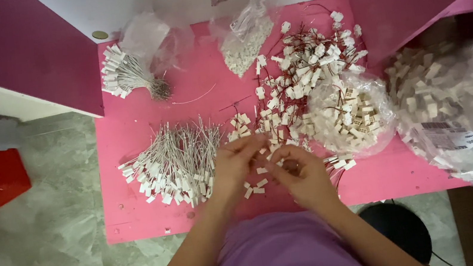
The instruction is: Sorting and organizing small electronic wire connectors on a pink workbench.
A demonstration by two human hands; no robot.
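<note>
- The left hand (234, 162) and the right hand (304, 173) meet over the front middle of the pink surface (138, 217), fingertips close together.
- The left fingers pinch a small white connector (263, 145) above the surface; the right fingers curl toward it, but whether they grasp a part cannot be told.
- The connector looks like a tiny white plastic block; finer detail is too small to see.
- Loose white connectors (255, 186) lie just under the hands; a slipped piece could fall among them and get lost.
- A pile of white-wired pieces (174, 162) lies to the left and a tangle of red-wired connectors (306, 67) behind; a sleeve or wrist could probably drag and mix them.
- The clear bag of connectors (351, 114) near the right hand seems open, so a push may spill it.
</note>
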